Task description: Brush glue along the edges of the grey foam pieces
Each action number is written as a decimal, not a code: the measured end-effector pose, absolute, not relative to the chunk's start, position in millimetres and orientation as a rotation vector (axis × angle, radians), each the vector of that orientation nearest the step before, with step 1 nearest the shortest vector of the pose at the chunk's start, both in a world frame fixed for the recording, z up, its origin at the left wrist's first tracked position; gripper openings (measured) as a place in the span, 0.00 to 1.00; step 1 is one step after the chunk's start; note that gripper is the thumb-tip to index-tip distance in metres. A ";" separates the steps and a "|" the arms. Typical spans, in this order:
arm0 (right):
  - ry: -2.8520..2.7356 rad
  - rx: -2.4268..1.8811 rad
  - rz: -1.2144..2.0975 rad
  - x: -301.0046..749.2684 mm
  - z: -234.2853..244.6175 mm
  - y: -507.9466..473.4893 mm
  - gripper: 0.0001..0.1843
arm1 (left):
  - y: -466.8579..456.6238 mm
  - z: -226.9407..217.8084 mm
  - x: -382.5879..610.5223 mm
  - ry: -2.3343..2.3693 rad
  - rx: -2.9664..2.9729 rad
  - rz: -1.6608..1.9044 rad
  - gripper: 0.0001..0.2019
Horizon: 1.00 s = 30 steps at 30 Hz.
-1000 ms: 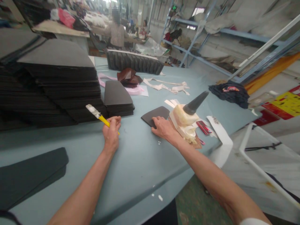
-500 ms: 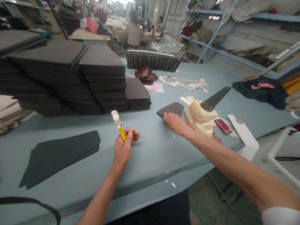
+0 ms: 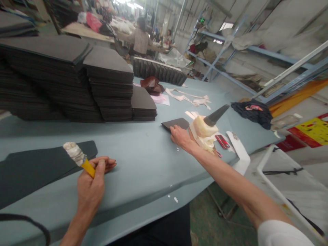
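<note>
Workroom with blue metal shelving [image 3: 220,65] along the wall; desk [image 3: 143,160] under pale blue-green sheeting.

Brush [image 3: 74,153], yellow handle, white-caked head: pinched between thumb and fingers of the left hand [image 3: 91,182], toward the desk's front edge.

Dark panel [image 3: 178,122]: lying well in from the front edge. Right hand [image 3: 180,138]: fingers bent, touching the panel's near edge; whether they pinch it, cannot tell.

Cream block [image 3: 202,127] bearing a dark cone [image 3: 216,116]: just beside the panel, toward the desk's right edge; red item [image 3: 222,141] next to it.

Tall dark stacks [image 3: 110,85]: desk's left part; low stack [image 3: 144,104] at their right side.

Dark cut pieces [image 3: 33,167], overlapping: toward the front left corner.
</note>
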State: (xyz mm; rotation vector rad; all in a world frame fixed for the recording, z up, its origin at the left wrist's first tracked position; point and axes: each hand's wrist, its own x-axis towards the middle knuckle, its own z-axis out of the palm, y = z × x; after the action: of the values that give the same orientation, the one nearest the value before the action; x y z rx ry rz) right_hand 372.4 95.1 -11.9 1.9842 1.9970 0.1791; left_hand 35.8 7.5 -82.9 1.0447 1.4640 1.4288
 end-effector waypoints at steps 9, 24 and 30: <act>2.120 1.961 0.117 277.9 -8.4 61.6 0.16 | 9.2 -85.6 32.7 1.433 1.073 1.370 0.37; 2.139 2.189 0.003 235.3 -24.7 84.8 0.18 | 10.1 -89.4 33.5 1.375 1.114 1.406 0.34; 2.254 2.213 -0.143 233.6 -15.8 72.2 0.23 | 6.6 -89.0 38.6 1.366 1.146 1.440 0.30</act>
State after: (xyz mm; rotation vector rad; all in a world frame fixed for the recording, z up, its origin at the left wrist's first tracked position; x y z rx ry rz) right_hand 233.6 72.2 -15.8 2.2132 2.2543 -0.1431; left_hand 38.6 6.6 -89.0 1.1458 1.3657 1.4399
